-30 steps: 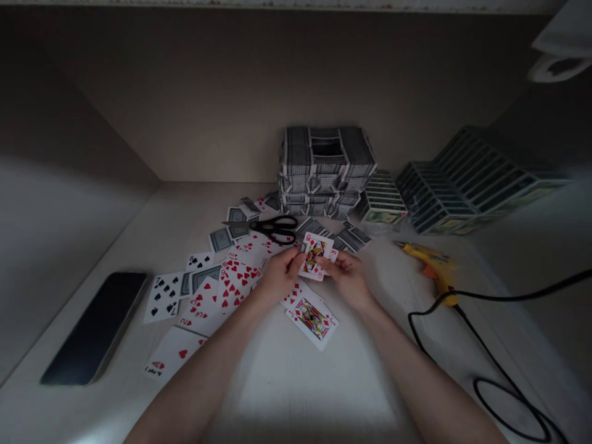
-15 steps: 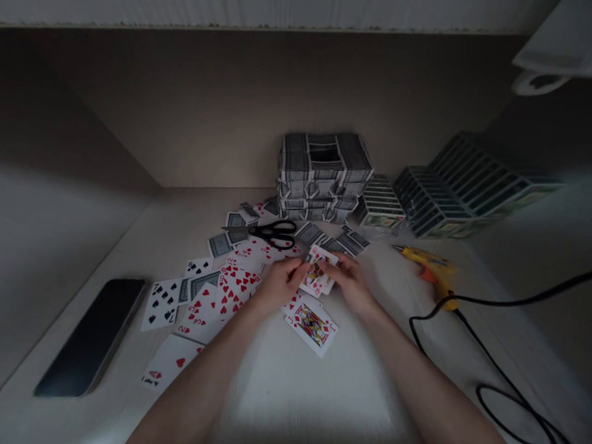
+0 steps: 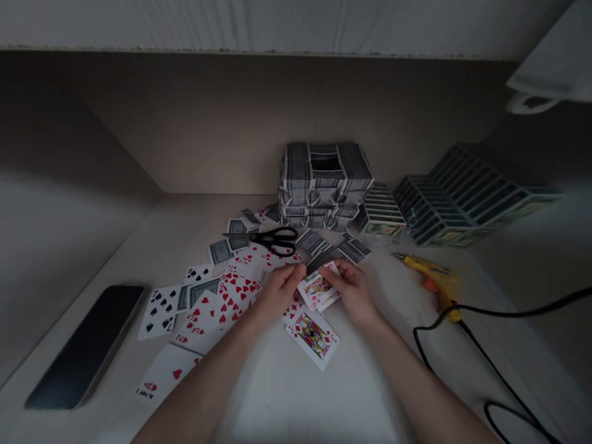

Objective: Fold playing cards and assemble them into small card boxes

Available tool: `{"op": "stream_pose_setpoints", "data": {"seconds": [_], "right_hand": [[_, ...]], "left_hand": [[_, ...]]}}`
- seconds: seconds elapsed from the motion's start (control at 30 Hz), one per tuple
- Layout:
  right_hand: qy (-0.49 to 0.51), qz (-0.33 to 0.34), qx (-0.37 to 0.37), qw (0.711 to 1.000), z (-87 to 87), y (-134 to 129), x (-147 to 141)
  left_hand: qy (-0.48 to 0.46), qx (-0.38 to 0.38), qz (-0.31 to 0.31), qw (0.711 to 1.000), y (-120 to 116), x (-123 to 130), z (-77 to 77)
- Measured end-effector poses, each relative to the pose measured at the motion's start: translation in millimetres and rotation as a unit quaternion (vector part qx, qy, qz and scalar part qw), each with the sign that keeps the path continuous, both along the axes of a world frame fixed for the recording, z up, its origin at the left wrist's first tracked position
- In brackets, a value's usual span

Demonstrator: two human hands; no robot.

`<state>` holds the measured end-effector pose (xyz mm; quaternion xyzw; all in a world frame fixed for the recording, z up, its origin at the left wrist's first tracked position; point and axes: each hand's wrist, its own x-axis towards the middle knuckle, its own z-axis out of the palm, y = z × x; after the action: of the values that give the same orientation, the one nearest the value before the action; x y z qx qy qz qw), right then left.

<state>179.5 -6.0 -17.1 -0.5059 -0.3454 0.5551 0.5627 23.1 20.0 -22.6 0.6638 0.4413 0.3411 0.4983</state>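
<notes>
Since the earlier frames the queen card (image 3: 319, 290) had been folded: a second before it stood flat and face-up between the fingers, and now its upper part was bent over so that the dark patterned back showed along the top edge. Both hands had also sunk a little lower toward the table (image 3: 287, 394). The left hand (image 3: 277, 291) pinched the card's left edge between thumb and fingertips, and the right hand (image 3: 354, 290) pinched its right edge the same way, so the card was gripped from both sides just above the table surface, in front of the person and near the middle of the scatter of cards. Directly below it, nearer the person, a jack card (image 3: 313, 336) lay face-up on the table, apart from the hands. To the left spread a loose fan of face-up red and black cards (image 3: 203, 302), some overlapping. Black scissors (image 3: 272, 237) rested on the cards just beyond the left hand. Behind them stood a box built of card backs (image 3: 326, 182), with a rectangular opening in its top, and to its right further card structures (image 3: 462, 197) leaned in rows. A yellow glue gun (image 3: 435, 280) lay to the right of the right hand, its black cord (image 3: 467, 333) looping toward the near edge. A dark phone (image 3: 87, 348) lay well apart at the far left.
</notes>
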Motion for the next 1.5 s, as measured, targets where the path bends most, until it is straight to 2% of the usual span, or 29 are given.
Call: {"op": "stream_pose_setpoints", "data": {"seconds": [0.17,0.43,0.57,0.8,0.97,1.07,1.2,1.37,1.5], "right_hand": [[0.001,-0.006,0.014,1.0,-1.0,0.8,0.0],[0.009,0.001,-0.024,1.0,-0.3,2.1,1.7],[-0.043,0.021,-0.002,0.999,-1.8,1.6,0.6],[-0.106,0.053,0.045,0.992,-6.1,-1.4,-3.7],[-0.169,0.012,0.058,0.984,-15.0,-0.9,-3.8],[-0.162,0.01,0.054,0.985,-14.4,-0.8,-3.7],[-0.122,0.008,0.028,0.992,-5.0,-0.9,-3.4],[-0.042,0.056,-0.012,0.997,4.6,-0.9,-1.6],[-0.051,0.074,0.0,0.996,2.4,-2.5,-1.9]], "left_hand": [[0.022,0.032,-0.035,0.999,-1.6,0.7,5.3],[0.088,0.115,0.031,0.989,-0.4,2.0,5.7],[0.097,0.129,0.054,0.985,1.9,-0.1,4.9],[0.081,0.136,0.042,0.987,5.0,-2.4,1.8],[0.061,0.135,0.024,0.989,6.1,-2.8,0.1],[0.053,0.128,0.015,0.99,6.1,-2.4,0.6],[0.038,0.119,0.013,0.992,5.8,-1.3,2.0],[0.011,0.072,0.001,0.997,7.1,-2.1,1.1],[0.034,0.071,-0.001,0.997,6.3,-3.3,3.1]]}}
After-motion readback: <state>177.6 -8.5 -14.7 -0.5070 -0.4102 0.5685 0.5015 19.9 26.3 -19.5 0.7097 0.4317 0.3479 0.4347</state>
